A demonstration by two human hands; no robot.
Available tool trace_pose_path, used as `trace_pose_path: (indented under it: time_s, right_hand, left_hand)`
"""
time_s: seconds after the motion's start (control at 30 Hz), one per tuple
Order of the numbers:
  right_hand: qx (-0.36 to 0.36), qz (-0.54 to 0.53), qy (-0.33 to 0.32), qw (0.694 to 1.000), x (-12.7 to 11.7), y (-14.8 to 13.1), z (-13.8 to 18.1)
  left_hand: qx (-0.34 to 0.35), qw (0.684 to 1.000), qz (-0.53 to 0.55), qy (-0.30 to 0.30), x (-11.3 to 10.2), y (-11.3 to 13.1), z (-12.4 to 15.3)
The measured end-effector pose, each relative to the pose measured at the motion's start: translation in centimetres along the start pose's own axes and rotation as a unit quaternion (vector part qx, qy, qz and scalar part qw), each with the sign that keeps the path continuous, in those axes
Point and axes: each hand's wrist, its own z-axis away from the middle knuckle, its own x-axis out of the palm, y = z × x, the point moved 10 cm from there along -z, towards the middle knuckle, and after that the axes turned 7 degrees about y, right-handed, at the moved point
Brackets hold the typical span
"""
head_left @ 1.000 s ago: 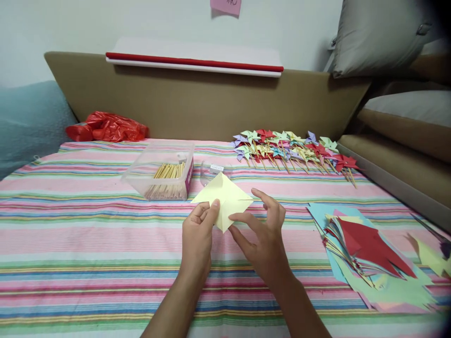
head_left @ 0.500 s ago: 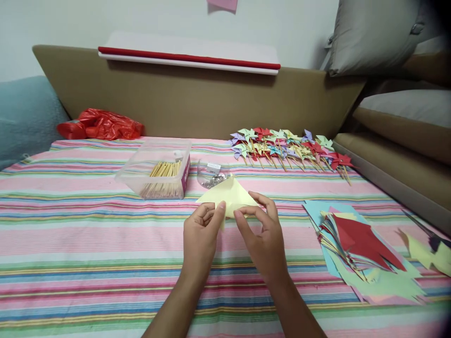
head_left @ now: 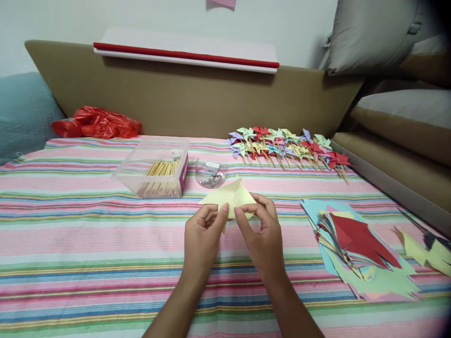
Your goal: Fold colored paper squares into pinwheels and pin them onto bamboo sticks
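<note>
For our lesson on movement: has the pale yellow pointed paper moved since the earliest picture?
Yes, rightward: the paper now peaks right of the round clear plastic dish, which its tip overlapped first.

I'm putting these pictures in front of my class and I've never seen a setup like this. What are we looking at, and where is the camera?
There is no machine here: a person works with two bare hands. The camera is worn on the person's head and looks forward and down, so the arms enter from the bottom. The left hand and right hand hold one bent piece of pale yellow paper between thumbs and fingers.

On the striped cloth ahead stand a clear box of thin sticks and a small clear dish holding tiny shiny pieces. Paper pinwheels lie at the back right. Nearer, on the right, is a stack of cut paper, red on top.
</note>
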Motion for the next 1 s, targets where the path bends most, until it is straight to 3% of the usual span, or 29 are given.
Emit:
trace_pose_path:
  time_s: [1.0]
  right_hand:
    - [-0.025, 0.025, 0.031, 0.999, 0.1, -0.4, 0.4]
  left_hand:
    - [-0.048, 0.997, 0.064, 0.010, 0.4, -1.4, 0.5]
